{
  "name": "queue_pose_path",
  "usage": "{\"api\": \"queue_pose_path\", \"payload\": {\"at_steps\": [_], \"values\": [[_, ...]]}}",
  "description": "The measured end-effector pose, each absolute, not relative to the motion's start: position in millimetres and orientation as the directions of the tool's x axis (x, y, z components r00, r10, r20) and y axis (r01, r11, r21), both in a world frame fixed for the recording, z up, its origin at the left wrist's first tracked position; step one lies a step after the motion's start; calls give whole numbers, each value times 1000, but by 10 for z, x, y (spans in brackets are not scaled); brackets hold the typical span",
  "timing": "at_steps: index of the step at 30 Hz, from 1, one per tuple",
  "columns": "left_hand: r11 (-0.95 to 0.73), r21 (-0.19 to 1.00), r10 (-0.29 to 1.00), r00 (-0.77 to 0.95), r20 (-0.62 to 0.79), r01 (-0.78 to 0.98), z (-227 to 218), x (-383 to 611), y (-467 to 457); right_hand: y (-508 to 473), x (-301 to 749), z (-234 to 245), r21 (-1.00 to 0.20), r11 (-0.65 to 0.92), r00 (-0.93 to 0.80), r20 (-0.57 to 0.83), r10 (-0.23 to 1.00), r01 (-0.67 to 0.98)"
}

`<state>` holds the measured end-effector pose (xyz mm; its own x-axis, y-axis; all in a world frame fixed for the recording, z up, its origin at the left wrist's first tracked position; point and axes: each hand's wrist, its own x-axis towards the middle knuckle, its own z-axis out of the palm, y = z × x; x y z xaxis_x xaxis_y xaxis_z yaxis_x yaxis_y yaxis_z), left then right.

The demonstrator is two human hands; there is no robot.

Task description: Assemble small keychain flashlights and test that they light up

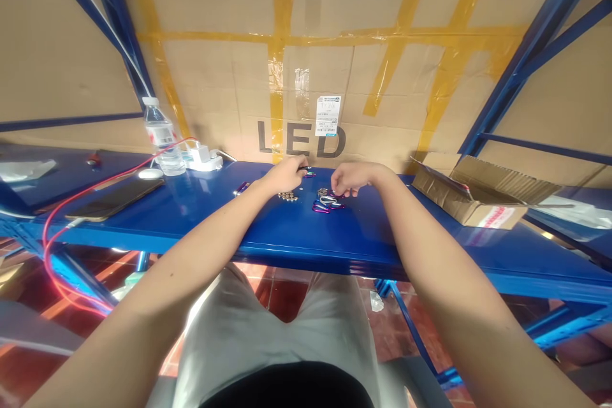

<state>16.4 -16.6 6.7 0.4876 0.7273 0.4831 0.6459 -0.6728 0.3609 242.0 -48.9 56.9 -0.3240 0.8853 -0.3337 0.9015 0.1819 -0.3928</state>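
Note:
My left hand (288,174) rests on the blue shelf (287,229) with its fingers curled into a pinch around a thin dark item I cannot name; its tip sticks out to the right. Just below it lies a small cluster of metal rings (287,196). My right hand (352,177) hovers with fingers bent downward over a pile of purple and blue carabiner clips (327,204) and more small metal pieces. Whether those fingers hold anything is hidden. A further purple clip (241,189) lies to the left of my left hand.
A water bottle (161,136), a white power strip (204,157) with a red cable (67,204) and a dark phone (115,199) lie at the left. An open cardboard box (473,194) stands at the right. A taped cardboard sheet marked LED (335,57) backs the shelf.

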Motion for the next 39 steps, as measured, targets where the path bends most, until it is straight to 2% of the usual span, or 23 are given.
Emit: {"api": "queue_pose_path", "payload": {"at_steps": [7, 14, 24, 29, 33, 39], "values": [[-672, 363, 731, 497, 468, 645, 50, 156, -146, -376, 2522, 526, -281, 114, -236, -450, 861, 953], [-671, 375, 732, 493, 470, 640, 42, 158, -150, -398, 2461, 500, -334, 156, -267, -316, 911, 929], [-649, 380, 753, 486, 444, 659, 41, 164, -166, -382, 2344, 398, -291, 113, -214, -343, 915, 950], [-663, 374, 741, 498, 450, 648, 36, 161, -155, -397, 2364, 418, -357, 135, -264, -343, 902, 924], [-664, 373, 741, 503, 445, 648, 36, 160, -150, -401, 2351, 408, -367, 131, -265, -345, 901, 921], [-657, 380, 748, 498, 439, 652, 33, 159, -153, -385, 2343, 424, -290, 201, -304, -373, 877, 936]]}}
